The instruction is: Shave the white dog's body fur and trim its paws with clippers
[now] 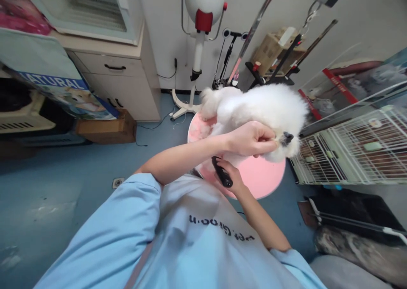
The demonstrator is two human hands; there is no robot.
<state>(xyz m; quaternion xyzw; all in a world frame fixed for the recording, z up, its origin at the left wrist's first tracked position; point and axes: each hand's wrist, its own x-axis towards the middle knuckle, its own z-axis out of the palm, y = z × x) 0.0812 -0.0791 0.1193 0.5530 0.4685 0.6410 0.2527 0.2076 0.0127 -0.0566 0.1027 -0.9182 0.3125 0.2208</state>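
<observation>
A small white fluffy dog [254,104] stands on a round pink grooming table [263,176], its dark nose pointing right. My left hand [252,138] reaches across and grips the fur at the dog's muzzle, just left of the nose. Below the dog's chest, my right hand [230,174] holds a black clipper [221,171], its tip angled up toward the dog's underside. My light blue shirt fills the bottom of the view.
A white stand dryer [199,34] rises behind the table. A metal grooming arm [254,30] with a hanging clip arches overhead. A wire cage [356,149] sits at the right, cabinets with drawers [121,77] at the left, and a cardboard box [106,130] lies on the blue floor.
</observation>
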